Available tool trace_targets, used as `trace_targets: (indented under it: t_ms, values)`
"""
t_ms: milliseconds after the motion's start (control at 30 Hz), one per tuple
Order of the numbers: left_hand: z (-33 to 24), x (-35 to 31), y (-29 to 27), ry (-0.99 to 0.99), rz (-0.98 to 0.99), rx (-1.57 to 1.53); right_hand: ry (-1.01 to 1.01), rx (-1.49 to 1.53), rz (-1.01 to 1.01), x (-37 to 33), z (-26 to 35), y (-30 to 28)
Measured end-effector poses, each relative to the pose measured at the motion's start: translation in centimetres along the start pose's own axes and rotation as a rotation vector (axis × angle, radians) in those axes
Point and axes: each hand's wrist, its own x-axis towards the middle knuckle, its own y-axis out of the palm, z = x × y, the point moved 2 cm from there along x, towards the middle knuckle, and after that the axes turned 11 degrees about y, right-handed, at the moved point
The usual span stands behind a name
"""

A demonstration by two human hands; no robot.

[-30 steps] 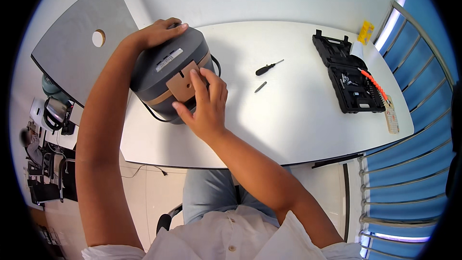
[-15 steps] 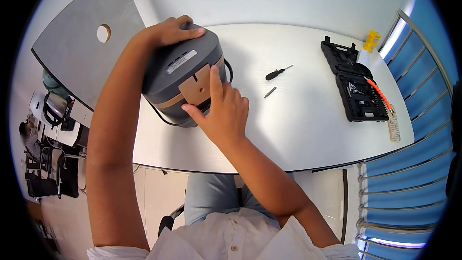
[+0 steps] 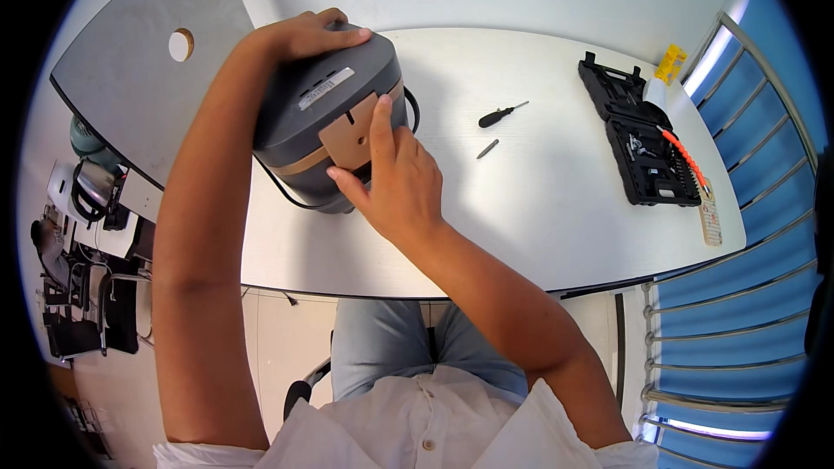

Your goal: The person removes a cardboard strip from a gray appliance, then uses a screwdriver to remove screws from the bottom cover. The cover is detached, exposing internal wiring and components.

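Observation:
A dark grey rounded appliance (image 3: 306, 132) with a tan band round it stands on the white table (image 3: 539, 234), and its kind is not plain. Slots and a white label (image 3: 326, 89) mark its upturned face. My left hand (image 3: 306, 36) is wrapped over the far edge, gripping it. On its near right side sits a tan panel (image 3: 347, 141) with a small hole and a dark slit. My right hand (image 3: 401, 175) spans this panel, thumb at its lower left corner and index finger at its upper right corner. The other right fingers are partly curled.
A black screwdriver (image 3: 497, 118) and a small dark bit (image 3: 487, 148) lie right of the appliance. Farther right are an open black tool case (image 3: 632, 191), an orange flexible shaft (image 3: 683, 156) and a yellow item (image 3: 671, 63). Metal railings (image 3: 756, 247) border the right side.
The whole view has shifted slightly, so the table sits a little higher. Both hands keep their places on the appliance and its panel.

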Motion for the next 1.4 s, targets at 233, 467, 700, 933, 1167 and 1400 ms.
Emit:
trace_targets:
  t_ms: [233,467,700,933,1167,1400]
  values:
    - [-0.1,-0.4,0.3,-0.012,-0.097,0.039,0.056,-0.011,0.06,-0.3,0.0,0.1]
    - [-0.3,-0.8,0.0,0.004,-0.009,0.017,0.091,0.042,0.058,-0.9,0.2,0.3]
    - [0.3,-0.4,0.3,0.042,-0.083,0.02,0.141,0.035,0.084,0.6,0.2,-0.7]
    - [0.8,0.1,0.4,0.077,-0.021,-0.002,-0.063,-0.093,0.049,2.2,-0.7,-1.0]
    - [0.9,0.3,-0.2,0.007,0.025,-0.04,-0.156,-0.08,0.111,3.0,-1.4,-0.7]
    - [0.3,-0.3,0.0,0.002,-0.007,-0.03,-0.204,-0.061,0.065,3.3,-1.6,-0.8]
